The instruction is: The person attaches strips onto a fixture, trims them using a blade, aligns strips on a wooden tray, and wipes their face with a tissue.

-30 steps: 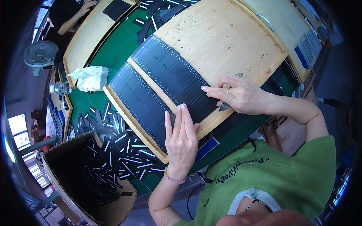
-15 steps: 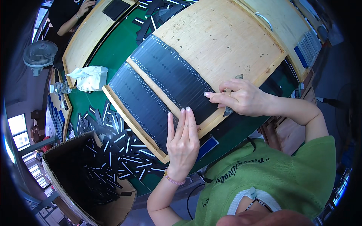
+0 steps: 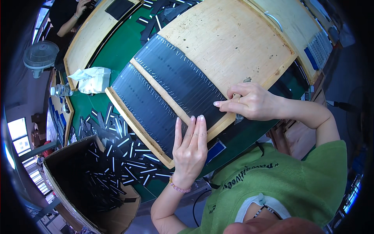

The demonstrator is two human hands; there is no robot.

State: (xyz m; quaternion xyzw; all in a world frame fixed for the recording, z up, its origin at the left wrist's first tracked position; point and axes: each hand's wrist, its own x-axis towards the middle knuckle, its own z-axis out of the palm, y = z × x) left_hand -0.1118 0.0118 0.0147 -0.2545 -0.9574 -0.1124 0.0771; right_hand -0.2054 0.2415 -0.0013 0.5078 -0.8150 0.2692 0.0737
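My left hand (image 3: 189, 148) lies flat, fingers straight and together, grip released, fingertips pressing the near end of the dark strip rows (image 3: 171, 87) on the wooden board (image 3: 230, 43). My right hand (image 3: 251, 102) sits at the board's near right edge, index finger stretched toward the end of the upper row, thumb and other fingers curled; something small and grey pokes out under it, cannot tell whether it is pinched. The strips lie side by side in two long bands running diagonally across the board, a bare wood gap between them, both hands at the bands' near end.

The board rests on a green desk (image 3: 117, 50). Loose black strips (image 3: 117, 136) litter the desk to my left and fill a cardboard box (image 3: 78, 187) beside it. A crumpled white bag (image 3: 91, 78) and a clear bottle (image 3: 60, 90) sit further off. More wooden boards lie beyond. A fan (image 3: 41, 54) stands at the far left, another person's hand (image 3: 82, 6) shows at the top edge.

Strip detail is too fine to read. The box's lower side is cut off by the dark rim.
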